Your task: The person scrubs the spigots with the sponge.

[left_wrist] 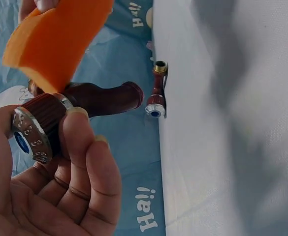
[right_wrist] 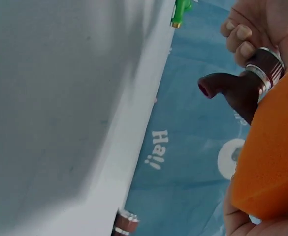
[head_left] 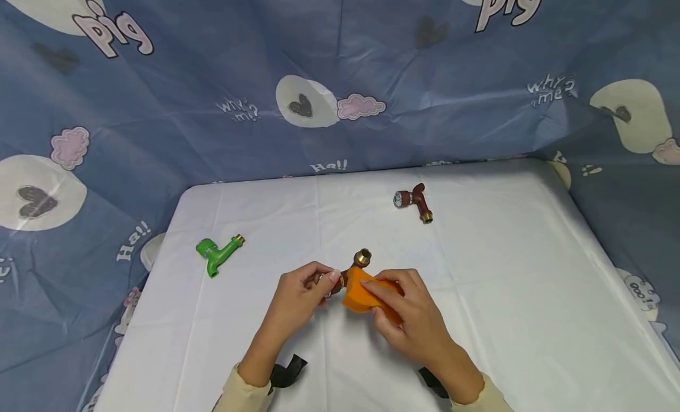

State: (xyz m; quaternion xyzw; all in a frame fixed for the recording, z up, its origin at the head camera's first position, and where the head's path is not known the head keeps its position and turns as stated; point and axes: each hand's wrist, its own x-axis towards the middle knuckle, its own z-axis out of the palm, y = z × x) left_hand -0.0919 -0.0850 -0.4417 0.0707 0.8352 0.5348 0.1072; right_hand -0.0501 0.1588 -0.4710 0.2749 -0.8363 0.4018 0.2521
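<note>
My left hand (head_left: 304, 294) grips a dark reddish-brown faucet (left_wrist: 104, 98) by its ribbed knob, which has a silver rim and a blue centre. The faucet's brass threaded end (head_left: 363, 258) points up and away in the head view. An orange sponge (head_left: 366, 294) is pinched between the thumb and fingers of my right hand (head_left: 417, 317). In both wrist views the sponge overlaps the faucet body right beside the knob. The spout shows as a curved tube in the right wrist view, while the sponge hides part of the body.
A green faucet (head_left: 218, 255) lies at the left of the white-covered table (head_left: 510, 317). Another brown faucet (head_left: 417, 202) lies near the back edge. Blue printed cloth (head_left: 212, 64) rises behind the table. Black straps (head_left: 288, 372) hang at the wrists.
</note>
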